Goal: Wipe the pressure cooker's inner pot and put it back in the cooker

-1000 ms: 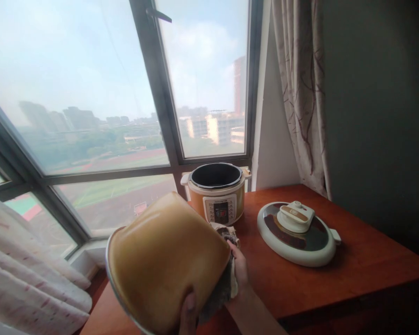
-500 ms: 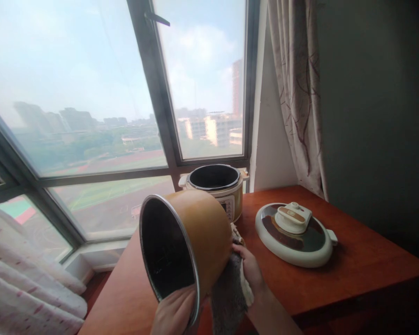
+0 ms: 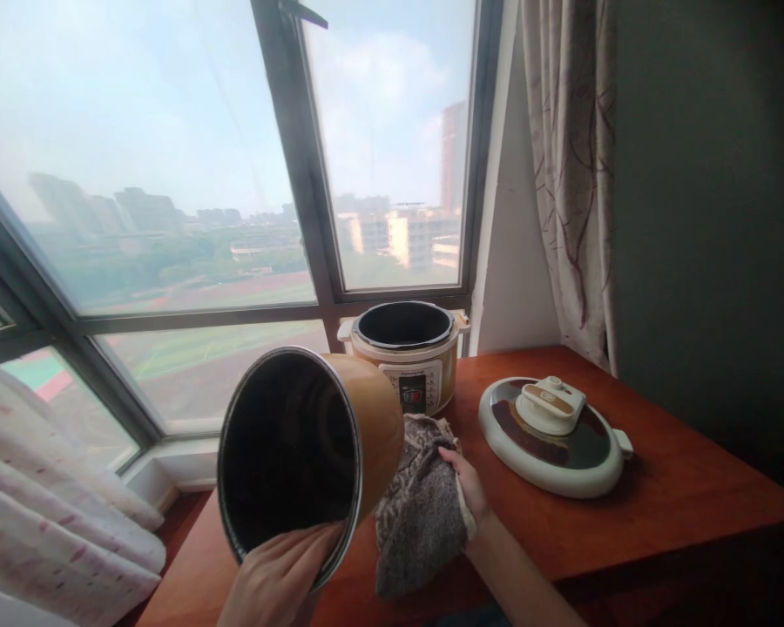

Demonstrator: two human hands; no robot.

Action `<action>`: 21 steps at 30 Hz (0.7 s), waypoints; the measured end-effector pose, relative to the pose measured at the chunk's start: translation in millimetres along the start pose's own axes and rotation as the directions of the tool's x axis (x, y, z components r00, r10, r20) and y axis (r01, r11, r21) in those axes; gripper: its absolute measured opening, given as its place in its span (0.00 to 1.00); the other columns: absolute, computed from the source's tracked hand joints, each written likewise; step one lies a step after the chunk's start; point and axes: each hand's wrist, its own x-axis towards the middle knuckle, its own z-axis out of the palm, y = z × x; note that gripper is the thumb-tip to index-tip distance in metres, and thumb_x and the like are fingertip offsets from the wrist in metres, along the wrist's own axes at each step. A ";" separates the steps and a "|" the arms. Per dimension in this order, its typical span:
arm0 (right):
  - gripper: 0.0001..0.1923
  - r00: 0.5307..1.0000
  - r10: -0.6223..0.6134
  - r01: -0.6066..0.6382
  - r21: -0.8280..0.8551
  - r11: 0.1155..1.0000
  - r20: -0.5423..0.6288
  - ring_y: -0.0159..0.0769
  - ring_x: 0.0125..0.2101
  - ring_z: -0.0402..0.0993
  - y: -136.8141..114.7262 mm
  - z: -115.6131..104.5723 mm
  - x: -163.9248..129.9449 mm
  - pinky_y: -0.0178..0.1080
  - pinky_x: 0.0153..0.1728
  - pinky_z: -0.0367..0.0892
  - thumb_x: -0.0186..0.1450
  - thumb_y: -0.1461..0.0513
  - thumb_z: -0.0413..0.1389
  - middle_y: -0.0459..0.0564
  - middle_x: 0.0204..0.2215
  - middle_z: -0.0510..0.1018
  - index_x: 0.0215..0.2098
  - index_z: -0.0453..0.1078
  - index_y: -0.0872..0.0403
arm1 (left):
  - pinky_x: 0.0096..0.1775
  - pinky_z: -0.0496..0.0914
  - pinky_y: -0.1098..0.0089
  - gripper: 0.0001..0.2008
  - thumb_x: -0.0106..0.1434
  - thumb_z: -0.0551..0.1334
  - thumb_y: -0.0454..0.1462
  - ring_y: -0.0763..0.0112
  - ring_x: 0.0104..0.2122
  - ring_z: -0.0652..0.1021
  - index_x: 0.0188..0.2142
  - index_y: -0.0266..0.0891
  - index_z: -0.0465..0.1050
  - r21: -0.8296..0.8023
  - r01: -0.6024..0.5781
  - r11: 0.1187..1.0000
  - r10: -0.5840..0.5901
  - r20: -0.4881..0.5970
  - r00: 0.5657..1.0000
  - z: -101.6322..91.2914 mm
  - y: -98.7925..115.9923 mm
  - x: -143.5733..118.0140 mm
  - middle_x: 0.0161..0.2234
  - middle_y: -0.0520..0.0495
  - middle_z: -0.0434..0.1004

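- The left hand grips the near rim of the inner pot, fingers curled over the lip. The pot is held in the air above the desk's near left part, tipped on its side with its dark mouth facing the camera.
- The right hand is closed on a grey cloth, pressing it against the pot's outer wall; the cloth hangs down to the desk.
- Risk: the pot hangs from one rim grip. A hard push from the cloth could, I judge, twist it out of the left fingers and drop it over the near left edge of the desk.
- Risk: swinging the pot toward the far side could knock the cooker base, which stands just behind it near the window.
- The lid lies flat to the right, apart from the right hand; a wide sweep of the elbow could nudge it.
- Open room: bare desk lies between cloth and lid and along the near right edge. The curtain hangs at the far right corner, and the left side drops off toward the floor.
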 end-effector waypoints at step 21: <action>0.09 0.936 -0.320 0.121 -0.988 -0.100 0.147 0.45 0.40 0.74 -44.4 -58.5 1.7 0.41 0.41 0.63 0.67 0.59 0.53 0.55 0.37 0.79 0.39 0.74 0.54 | 0.40 0.76 0.80 0.20 0.61 0.50 0.24 0.74 0.33 0.85 0.44 0.38 0.76 0.153 -0.095 0.984 0.097 -0.004 0.995 -15.1 -2.0 10.7 0.35 0.50 0.86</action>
